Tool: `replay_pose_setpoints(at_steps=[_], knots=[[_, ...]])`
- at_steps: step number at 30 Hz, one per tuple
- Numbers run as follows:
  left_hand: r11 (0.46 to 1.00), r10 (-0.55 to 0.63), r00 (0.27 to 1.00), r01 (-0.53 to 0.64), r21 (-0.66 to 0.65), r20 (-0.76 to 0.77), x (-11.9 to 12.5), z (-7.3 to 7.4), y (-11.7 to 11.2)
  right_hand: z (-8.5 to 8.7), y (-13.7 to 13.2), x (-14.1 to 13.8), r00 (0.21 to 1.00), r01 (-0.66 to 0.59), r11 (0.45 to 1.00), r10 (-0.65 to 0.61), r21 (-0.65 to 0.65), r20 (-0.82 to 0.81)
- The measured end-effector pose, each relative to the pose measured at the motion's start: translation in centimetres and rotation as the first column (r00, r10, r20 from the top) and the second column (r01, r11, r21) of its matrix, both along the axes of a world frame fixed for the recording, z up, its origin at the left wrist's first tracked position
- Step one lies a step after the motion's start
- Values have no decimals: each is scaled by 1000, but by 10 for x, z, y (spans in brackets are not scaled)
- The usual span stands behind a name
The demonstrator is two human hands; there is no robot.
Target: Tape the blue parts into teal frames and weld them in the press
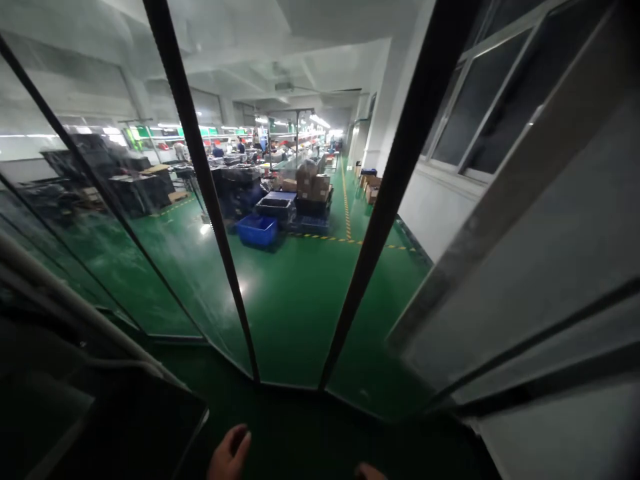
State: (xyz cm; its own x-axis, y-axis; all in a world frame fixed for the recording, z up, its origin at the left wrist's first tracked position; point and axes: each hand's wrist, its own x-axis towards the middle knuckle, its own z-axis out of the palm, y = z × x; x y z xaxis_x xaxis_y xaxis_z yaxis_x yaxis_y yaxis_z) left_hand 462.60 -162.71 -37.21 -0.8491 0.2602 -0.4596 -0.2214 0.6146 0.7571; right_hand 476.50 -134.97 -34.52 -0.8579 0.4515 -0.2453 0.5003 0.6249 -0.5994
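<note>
At the bottom edge, only part of my left hand (229,455) shows, a thumb and the base of the palm, just right of a dark flat panel (135,427). I cannot see whether it touches the panel or holds anything. A small sliver of my right hand (370,472) peeks in at the bottom, with its fingers out of view. In front of both hands stand glass doors with black frame bars (210,200), open by a narrow gap in the middle.
Beyond the glass lies a green factory floor (295,293) with a blue crate (257,230), stacked cardboard boxes (314,187), dark racks at the left and lit work lines far back. A white wall with windows (480,107) runs along the right.
</note>
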Motion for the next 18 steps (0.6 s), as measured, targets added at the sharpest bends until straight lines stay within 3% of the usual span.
replay_pose_setpoints(at_steps=[2,4,7,10,14,18], knots=[[969,164,985,-152,197,-48,-30,12,14,1,9,-43,985,-164,985,167,-52,46],[927,272,959,-240,289,-77,-66,31,29,5,11,-104,947,-315,945,320,-91,42],[910,285,944,-213,356,-165,-129,67,56,22,12,-207,875,-484,871,479,-87,-67],[922,220,922,-90,376,-319,-200,102,84,45,27,-292,847,-522,851,510,-56,-153],[919,111,874,91,384,-472,-297,137,110,60,71,-353,864,-488,870,472,-66,-173],[909,127,823,126,396,-553,-388,154,116,49,116,-390,892,-412,906,378,-98,-249]])
